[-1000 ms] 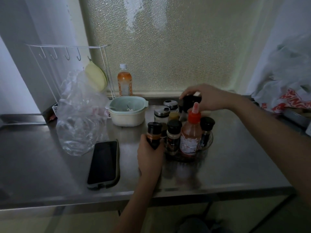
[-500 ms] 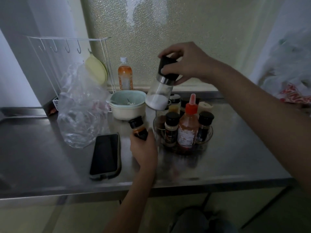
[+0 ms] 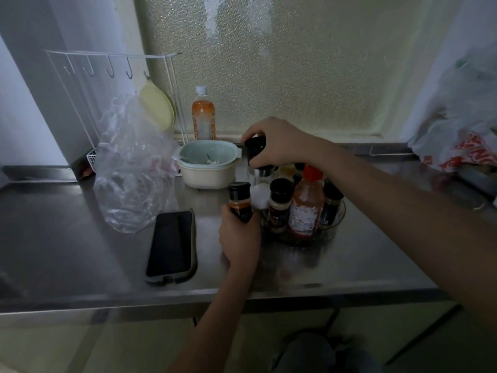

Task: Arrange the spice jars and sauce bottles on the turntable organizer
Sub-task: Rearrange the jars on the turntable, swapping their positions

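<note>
Three containers stand on the clear round turntable [image 3: 339, 220]; right hand [image 3: 277, 142] clamps black-capped glass salt shaker [image 3: 259, 181], left hand [image 3: 239, 235] grips dark spice jar [image 3: 240, 201], both likely unplaced.

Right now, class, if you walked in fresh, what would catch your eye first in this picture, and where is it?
Two hands at mid-counter: the right hand grips a black-capped shaker from above at the back-left of the turntable, while the left hand holds a spice jar just left of it. The red-capped sauce bottle stands out among the jars, and a phone lies flat to the left.
</note>
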